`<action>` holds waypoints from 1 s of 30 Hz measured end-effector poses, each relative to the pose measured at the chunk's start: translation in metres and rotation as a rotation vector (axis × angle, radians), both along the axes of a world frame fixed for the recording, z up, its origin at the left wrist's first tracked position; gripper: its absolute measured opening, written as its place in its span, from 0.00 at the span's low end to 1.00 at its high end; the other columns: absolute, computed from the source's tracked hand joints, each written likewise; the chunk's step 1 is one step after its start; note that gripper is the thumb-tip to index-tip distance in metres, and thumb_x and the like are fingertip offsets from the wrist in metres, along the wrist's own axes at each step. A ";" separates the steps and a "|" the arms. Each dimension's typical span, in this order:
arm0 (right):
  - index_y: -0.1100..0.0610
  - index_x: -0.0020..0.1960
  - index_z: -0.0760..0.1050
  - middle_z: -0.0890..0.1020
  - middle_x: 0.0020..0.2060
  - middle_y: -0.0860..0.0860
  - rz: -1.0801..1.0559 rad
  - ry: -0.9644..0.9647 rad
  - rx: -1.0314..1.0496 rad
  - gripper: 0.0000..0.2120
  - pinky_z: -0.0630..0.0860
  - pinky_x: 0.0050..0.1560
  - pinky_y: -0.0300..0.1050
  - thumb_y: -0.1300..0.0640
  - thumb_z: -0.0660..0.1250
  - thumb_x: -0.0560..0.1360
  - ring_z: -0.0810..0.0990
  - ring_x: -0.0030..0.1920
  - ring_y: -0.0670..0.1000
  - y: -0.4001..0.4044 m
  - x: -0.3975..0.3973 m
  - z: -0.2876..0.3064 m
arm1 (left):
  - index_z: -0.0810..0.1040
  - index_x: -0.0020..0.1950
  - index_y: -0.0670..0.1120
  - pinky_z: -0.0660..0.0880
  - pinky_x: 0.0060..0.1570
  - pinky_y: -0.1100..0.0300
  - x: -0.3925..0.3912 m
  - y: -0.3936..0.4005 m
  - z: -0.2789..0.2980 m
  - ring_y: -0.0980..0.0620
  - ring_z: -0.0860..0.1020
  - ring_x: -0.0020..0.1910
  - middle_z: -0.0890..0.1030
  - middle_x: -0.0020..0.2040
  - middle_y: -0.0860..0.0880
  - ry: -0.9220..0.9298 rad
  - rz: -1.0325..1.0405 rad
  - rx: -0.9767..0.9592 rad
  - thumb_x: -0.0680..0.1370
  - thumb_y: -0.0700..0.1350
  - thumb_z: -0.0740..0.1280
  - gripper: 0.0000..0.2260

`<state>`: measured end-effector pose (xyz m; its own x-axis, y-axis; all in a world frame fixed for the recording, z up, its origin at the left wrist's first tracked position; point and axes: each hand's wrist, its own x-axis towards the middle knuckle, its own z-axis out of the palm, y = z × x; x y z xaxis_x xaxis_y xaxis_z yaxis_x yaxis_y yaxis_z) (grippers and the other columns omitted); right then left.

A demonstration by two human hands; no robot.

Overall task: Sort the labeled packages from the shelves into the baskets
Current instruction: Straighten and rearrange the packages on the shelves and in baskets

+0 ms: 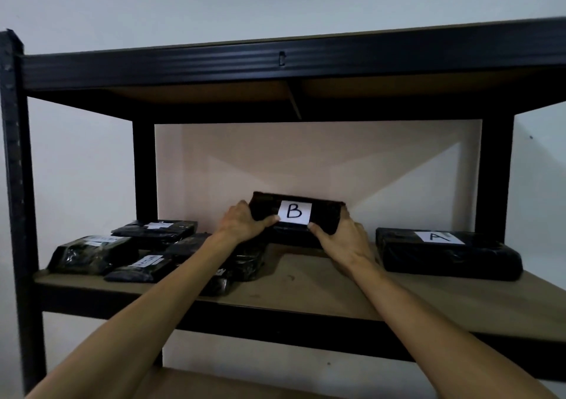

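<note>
A black shelf unit is being faced, and its wooden shelf is being used to store black-wrapped parcels. At the right, the parcel marked A is lying flat with its label up, well apart from the hands, while a loose heap of smaller parcels is being left at the left. Between them, the parcel marked B is being tilted up so that its label is facing the camera, probably for reading. It is being gripped at both ends: the left hand and the right hand are being curled round it, thumbs pressing beside the label. No baskets are being shown.
</note>
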<state>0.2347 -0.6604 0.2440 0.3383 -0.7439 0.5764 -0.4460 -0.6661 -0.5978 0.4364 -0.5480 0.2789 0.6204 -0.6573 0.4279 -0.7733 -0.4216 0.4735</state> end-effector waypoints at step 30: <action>0.55 0.43 0.75 0.81 0.44 0.52 -0.256 0.325 0.051 0.26 0.53 0.72 0.67 0.30 0.62 0.73 0.78 0.57 0.58 -0.018 -0.034 0.025 | 0.75 0.48 0.42 0.71 0.36 0.58 -0.018 -0.037 0.012 0.47 0.78 0.45 0.79 0.47 0.46 -0.057 -0.135 0.174 0.66 0.74 0.68 0.35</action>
